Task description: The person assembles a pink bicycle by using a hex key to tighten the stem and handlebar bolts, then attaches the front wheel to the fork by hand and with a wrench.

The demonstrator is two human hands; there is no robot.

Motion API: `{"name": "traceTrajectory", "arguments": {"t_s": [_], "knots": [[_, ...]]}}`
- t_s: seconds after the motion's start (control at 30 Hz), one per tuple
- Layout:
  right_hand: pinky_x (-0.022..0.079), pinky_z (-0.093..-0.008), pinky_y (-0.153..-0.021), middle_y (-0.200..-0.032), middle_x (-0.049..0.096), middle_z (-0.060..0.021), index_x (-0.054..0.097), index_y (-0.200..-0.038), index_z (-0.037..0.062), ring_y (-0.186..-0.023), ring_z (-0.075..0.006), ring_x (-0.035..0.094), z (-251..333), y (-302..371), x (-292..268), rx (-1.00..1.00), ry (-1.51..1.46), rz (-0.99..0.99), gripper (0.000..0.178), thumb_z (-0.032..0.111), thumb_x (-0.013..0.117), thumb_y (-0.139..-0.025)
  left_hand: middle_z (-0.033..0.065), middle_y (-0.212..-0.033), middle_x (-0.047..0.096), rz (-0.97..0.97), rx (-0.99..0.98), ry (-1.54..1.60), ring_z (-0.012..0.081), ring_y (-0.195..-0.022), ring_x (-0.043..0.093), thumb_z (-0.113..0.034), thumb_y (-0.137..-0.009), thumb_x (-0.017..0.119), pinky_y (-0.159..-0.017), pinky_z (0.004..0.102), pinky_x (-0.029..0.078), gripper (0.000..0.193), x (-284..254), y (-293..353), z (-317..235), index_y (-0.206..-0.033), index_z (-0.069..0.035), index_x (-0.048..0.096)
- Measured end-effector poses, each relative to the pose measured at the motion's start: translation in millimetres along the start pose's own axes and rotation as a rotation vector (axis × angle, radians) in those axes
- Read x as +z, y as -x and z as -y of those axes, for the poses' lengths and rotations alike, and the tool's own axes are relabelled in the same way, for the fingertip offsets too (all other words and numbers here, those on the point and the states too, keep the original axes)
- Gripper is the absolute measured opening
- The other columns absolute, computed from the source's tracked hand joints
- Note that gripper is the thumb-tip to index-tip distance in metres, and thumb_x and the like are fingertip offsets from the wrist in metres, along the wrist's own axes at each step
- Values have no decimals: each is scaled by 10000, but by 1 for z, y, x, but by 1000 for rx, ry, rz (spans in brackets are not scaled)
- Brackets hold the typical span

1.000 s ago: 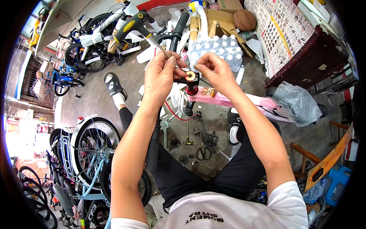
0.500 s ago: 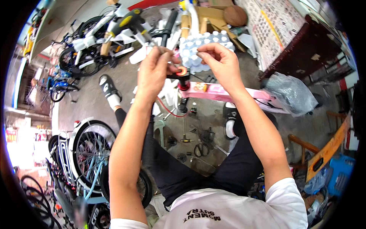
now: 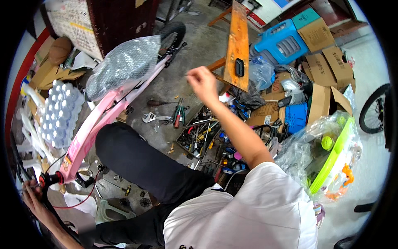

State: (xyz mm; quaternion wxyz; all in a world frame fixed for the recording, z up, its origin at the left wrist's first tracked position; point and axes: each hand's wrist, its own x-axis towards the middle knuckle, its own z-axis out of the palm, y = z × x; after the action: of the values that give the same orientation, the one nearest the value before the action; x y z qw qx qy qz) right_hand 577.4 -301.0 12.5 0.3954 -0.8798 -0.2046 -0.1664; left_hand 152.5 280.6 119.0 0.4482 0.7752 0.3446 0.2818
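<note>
A pink bicycle frame stands at the left, its black handlebar stem with a red ring near the left edge of the view. My left hand is at this stem, fingers bent round its front end; the dark rim hides part of them. Out over the floor, my right hand is raised with thumb and fingertips pinched together. Whatever small thing it may hold is too small to name. Below it lie an adjustable wrench, a screwdriver and pliers.
A tray crowded with hand tools lies right of my knee. Beyond stands a wooden bench, then a blue plastic stool and cardboard boxes. Bubble wrap covers the frame's rear part. Wrapped bottles stand at the left.
My view has swung right, toward the tools and bench. My right hand has moved away from the stem and out to the right, still pinched. My left hand has stayed by the stem.
</note>
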Motion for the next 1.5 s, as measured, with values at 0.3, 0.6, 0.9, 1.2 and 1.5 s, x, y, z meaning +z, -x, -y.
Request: {"name": "traceTrajectory", "arguments": {"t_s": [0.3,0.6,0.9,1.2,1.5], "knots": [[532,-386,-769,-892,661,-84,754,-924,89,-842,-270,679,-146,19,-85,354,389,-313,112,180,759,-859,98,-1270,632,-90,-99,3,134,-1096,616,-314,-1110,487,-957,276,479,435,0,-3,-13,-1418,-13,547],[528,-396,-745,-885,632,-108,729,-953,66,-796,-280,661,-160,32,-70,255,461,-362,106,141,731,-878,77,-1213,680,-136,-81,83,102,-939,642,-288,-1095,530,-855,246,530,415,11,2,-22,-1376,15,566],[536,-345,-759,-916,685,-80,692,-1091,55,-757,-197,641,-165,32,-81,393,188,-395,235,14,611,-875,134,-1256,662,-53,-69,112,162,-1094,653,-284,-1098,521,-956,275,515,420,11,4,-22,-1409,-2,525],[500,-262,-870,-1094,652,-33,627,-1216,38,-991,-111,613,119,-53,49,-48,-696,6,218,36,574,-1005,135,-1051,708,-136,66,-150,186,-937,709,-182,-1048,551,-738,269,571,290,62,16,-74,-1232,20,646],[491,-230,-726,-960,673,-10,683,-1149,47,-819,-72,607,412,-32,192,-537,-1165,571,220,19,629,-938,75,-986,739,-74,-17,100,58,-728,628,-172,-1075,545,-695,209,528,185,53,28,-78,-1138,-22,633]]}}
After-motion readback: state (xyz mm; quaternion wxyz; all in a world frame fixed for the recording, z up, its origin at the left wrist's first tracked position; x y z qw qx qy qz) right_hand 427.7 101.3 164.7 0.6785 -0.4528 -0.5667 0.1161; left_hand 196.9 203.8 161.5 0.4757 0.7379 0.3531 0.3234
